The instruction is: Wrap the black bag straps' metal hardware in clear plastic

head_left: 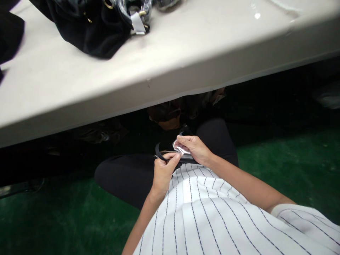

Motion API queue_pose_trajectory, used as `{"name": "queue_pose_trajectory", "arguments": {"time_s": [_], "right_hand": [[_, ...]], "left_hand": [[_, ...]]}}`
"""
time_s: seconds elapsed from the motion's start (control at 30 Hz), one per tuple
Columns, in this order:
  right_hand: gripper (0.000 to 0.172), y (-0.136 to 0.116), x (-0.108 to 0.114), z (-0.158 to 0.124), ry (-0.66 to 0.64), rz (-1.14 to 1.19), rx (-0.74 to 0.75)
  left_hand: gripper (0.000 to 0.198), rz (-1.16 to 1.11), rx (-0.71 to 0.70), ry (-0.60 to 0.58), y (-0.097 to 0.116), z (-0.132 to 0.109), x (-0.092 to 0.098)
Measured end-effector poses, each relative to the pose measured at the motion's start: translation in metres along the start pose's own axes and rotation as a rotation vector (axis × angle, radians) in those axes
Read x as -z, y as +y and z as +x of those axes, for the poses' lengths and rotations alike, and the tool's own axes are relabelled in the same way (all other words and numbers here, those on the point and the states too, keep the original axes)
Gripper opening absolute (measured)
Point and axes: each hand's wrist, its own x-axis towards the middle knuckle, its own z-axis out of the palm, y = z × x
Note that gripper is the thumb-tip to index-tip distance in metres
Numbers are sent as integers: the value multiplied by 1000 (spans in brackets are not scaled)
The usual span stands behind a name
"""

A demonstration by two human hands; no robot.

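Note:
Over my lap, my left hand (pixel 164 173) is closed, thumb against fingers, on a narrow black strap (pixel 157 150) that curls up past the fingertips. My right hand (pixel 196 148) pinches a shiny piece of clear plastic film (pixel 181 148) between thumb and fingers. The film lies against the strap and also reaches the left thumb tip. Part of the strap runs below the right hand, and its far end is hidden. A thin light line crosses between the strap's curl and the film; its kind is unclear.
A white-covered table (pixel 170 71) stands in front of me, its edge above my knees. On it lies a black bag (pixel 90 32) with gold fittings, plastic wrapping and a white tag (pixel 137 23). Brown items (pixel 168 118) sit in shadow under the table. The floor (pixel 289 177) is green.

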Motion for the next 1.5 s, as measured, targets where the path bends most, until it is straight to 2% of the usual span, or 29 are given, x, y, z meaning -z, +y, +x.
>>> {"name": "queue_pose_trajectory", "arguments": {"time_s": [0.13, 0.23, 0.3, 0.43, 0.57, 0.77, 0.83, 0.9, 1.0, 1.1, 1.23, 1.33, 1.4, 1.5], "right_hand": [[55, -7, 7, -6, -152, -89, -72], [50, -11, 13, -16, -263, -269, -43], [44, -11, 14, -21, -287, -318, 6], [33, -6, 11, -22, -218, -329, 121], [25, -4, 11, -18, -101, -306, 116], [28, -8, 29, -11, 114, -163, 82], [30, -7, 36, -9, 107, -115, 44], [31, -6, 39, -8, 48, -60, -8], [32, -3, 39, -9, -48, -19, -44], [32, 1, 36, -9, -70, -23, -66], [30, 3, 29, -7, -7, -20, -89], [39, 6, 23, -5, 51, 48, -75], [43, 9, 20, -4, 36, 76, -67], [36, 12, 22, -4, -22, 85, -103]], "left_hand": [[33, -95, 7, 99, 3, -1, 2], [33, -170, 3, 118, 4, 0, 6], [31, -180, 4, 119, 4, 1, 8], [30, -127, 5, 119, 4, 1, 8], [33, -174, 26, 108, 6, 0, 9], [30, -282, 25, 230, 9, 3, 36], [29, -301, 22, 281, 9, 3, 48], [30, -299, 15, 315, 10, 1, 59], [28, -291, -2, 345, 12, -6, 72], [27, -278, 0, 367, 14, -15, 81], [27, -274, 9, 363, 13, -24, 85], [27, -283, 35, 343, 11, -26, 82], [28, -290, 46, 339, 10, -27, 80], [27, -317, 28, 360, 11, -29, 81]]}}
